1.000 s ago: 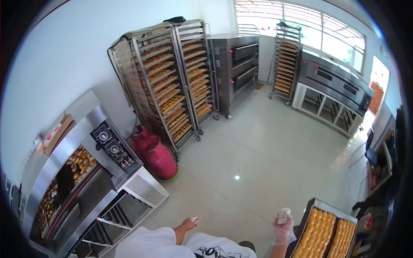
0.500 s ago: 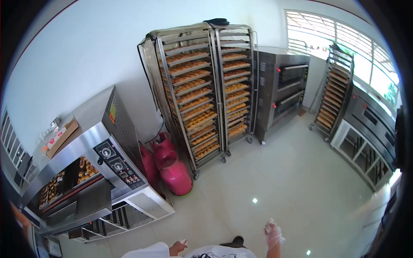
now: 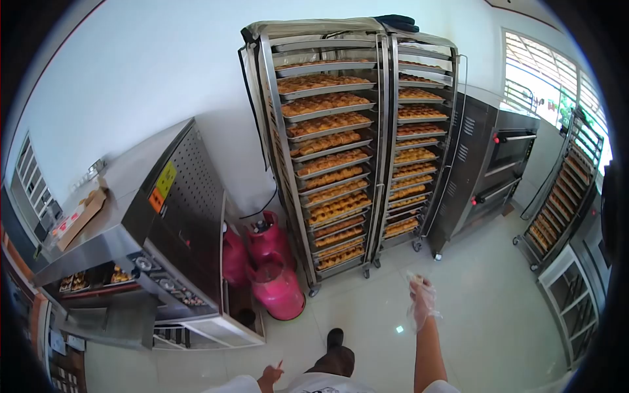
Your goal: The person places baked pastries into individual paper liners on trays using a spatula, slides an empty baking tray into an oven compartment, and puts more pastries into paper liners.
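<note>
My right hand (image 3: 423,300), in a clear plastic glove, is raised over the floor at the end of my outstretched arm. Its fingers are closed around something small and pale that I cannot make out. Low in the view, my left hand (image 3: 269,375) is bare and closed. A thin, pointed reddish item (image 3: 280,365) sticks up from its fingers, too small to name. In front of me stand two tall rack trolleys, the left rack (image 3: 278,164) and the right rack (image 3: 457,157), loaded with trays of golden-brown baked goods.
Pink gas cylinders (image 3: 278,288) stand between the left rack and a steel oven (image 3: 190,249) with its door down and pastries inside. An open cardboard box (image 3: 84,219) lies on that oven. Right are a double-deck oven (image 3: 488,164) and another loaded rack (image 3: 563,190). Pale floor tiles (image 3: 367,308) reflect light.
The racks appear larger and nearer, and the view has turned left. My right hand has risen and reached farther forward. A foot now shows ahead of me on the floor.
</note>
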`<state>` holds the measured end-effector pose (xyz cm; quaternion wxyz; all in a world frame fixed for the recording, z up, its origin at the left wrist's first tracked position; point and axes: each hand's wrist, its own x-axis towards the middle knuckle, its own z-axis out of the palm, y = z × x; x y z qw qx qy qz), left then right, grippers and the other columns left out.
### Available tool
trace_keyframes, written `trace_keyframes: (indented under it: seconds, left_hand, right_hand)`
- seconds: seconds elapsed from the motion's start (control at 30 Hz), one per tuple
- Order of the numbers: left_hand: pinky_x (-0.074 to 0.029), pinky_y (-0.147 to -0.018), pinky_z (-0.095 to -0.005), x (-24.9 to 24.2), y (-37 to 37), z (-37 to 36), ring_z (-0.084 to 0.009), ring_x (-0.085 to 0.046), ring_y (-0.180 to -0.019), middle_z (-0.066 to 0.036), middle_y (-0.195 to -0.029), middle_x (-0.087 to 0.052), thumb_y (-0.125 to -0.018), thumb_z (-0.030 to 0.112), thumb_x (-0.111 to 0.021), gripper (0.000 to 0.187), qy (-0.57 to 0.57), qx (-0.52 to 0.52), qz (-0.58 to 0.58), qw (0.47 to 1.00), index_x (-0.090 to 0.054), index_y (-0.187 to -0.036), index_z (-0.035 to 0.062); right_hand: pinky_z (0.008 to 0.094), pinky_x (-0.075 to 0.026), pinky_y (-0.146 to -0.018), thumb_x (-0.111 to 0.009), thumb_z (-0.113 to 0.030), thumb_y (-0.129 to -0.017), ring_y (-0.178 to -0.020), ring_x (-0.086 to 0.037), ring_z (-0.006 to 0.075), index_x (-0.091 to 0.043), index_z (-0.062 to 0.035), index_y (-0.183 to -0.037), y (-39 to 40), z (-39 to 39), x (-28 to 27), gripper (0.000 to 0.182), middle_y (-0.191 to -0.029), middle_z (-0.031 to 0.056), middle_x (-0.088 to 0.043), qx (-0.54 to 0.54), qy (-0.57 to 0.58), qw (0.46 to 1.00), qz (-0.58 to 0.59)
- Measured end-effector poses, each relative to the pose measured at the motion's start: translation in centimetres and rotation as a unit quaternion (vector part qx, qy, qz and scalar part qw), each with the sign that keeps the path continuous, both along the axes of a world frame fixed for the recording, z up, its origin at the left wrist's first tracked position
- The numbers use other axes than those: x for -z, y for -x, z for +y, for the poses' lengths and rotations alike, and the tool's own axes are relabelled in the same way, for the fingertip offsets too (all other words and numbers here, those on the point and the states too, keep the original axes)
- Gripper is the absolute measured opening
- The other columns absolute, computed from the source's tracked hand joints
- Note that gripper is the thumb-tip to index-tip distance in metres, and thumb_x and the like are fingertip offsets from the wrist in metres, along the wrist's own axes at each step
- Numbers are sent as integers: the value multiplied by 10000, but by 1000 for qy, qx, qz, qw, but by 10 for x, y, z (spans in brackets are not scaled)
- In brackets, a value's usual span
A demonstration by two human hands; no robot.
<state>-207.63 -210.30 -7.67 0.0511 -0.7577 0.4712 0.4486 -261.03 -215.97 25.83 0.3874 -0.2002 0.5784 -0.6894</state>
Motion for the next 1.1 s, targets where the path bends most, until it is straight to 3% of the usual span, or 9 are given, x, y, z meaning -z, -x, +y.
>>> trace_keyframes:
  seconds: [0.2,0.27,0.47,0.8,0.83,0.9,0.97,1.03,1.1]
  left_hand:
    - [-442,-442,-375,21,30,-127,-218,-541,-445,-120,-533,-559,-659,266,-716,253,-62,-166,161,971,-636,-697,28]
    - [-469,-470,-353,-19,61,-187,-223,-579,-463,-117,-520,-575,-633,272,-738,294,22,-63,65,996,-629,-580,4]
    - [-484,-585,-380,-71,166,-341,-232,-626,-636,-142,-748,-638,-630,285,-730,542,164,-22,131,977,-565,-1035,-35]
    - [-481,-668,-364,-128,187,-324,-244,-617,-712,-186,-802,-617,-691,290,-687,576,146,26,131,980,-526,-1103,-79]
    - [-481,-664,-363,-127,183,-325,-243,-617,-708,-183,-797,-617,-691,293,-687,576,117,5,122,986,-527,-1105,-73]
    - [-482,-657,-362,-128,180,-331,-240,-618,-701,-178,-787,-618,-690,298,-687,575,75,-37,107,991,-528,-1111,-60]
    - [-482,-649,-361,-129,179,-338,-238,-618,-694,-172,-777,-618,-690,303,-687,574,52,-66,98,992,-529,-1116,-47]
    - [-482,-642,-360,-130,178,-346,-236,-618,-687,-166,-767,-619,-690,308,-686,573,45,-86,95,991,-530,-1122,-34]
    - [-483,-634,-360,-132,179,-353,-233,-618,-680,-161,-757,-619,-689,313,-686,572,50,-99,98,989,-531,-1127,-21]
  right_hand:
    - [222,-458,-794,-697,-126,-742,-921,-571,156,-488,2,-1212,47,-184,-110,530,-1068,77,-564,-29,185,980,63]
    - [248,-439,-849,-687,-78,-745,-973,-558,160,-531,21,-1165,49,-232,-162,458,-1112,88,-568,-25,256,962,94]
    - [288,-380,-976,-650,20,-748,-1116,-500,197,-481,20,-1197,41,-309,-301,480,-1221,115,-513,-29,429,891,147]
    - [254,-444,-869,-683,-50,-784,-986,-548,169,-511,23,-1124,46,-429,-521,389,-1082,94,-552,126,625,732,241]
    - [262,-481,-824,-670,-49,-798,-963,-558,175,-535,10,-1093,41,-443,-532,330,-1077,97,-555,179,611,709,302]
    - [286,-505,-804,-690,-76,-784,-955,-569,184,-564,-23,-1066,20,-469,-548,313,-1080,98,-564,114,620,753,189]
    - [350,-524,-736,-737,-172,-735,-858,-617,223,-578,-14,-1062,11,-497,-555,397,-1036,134,-609,153,517,770,341]
    - [381,-506,-731,-641,-358,-803,-846,-624,263,-596,-30,-1046,-1,-506,-562,410,-998,172,-626,68,255,780,568]
    - [406,-487,-768,-556,-416,-835,-891,-614,296,-610,-53,-1039,1,-547,-548,420,-999,198,-621,142,252,738,609]
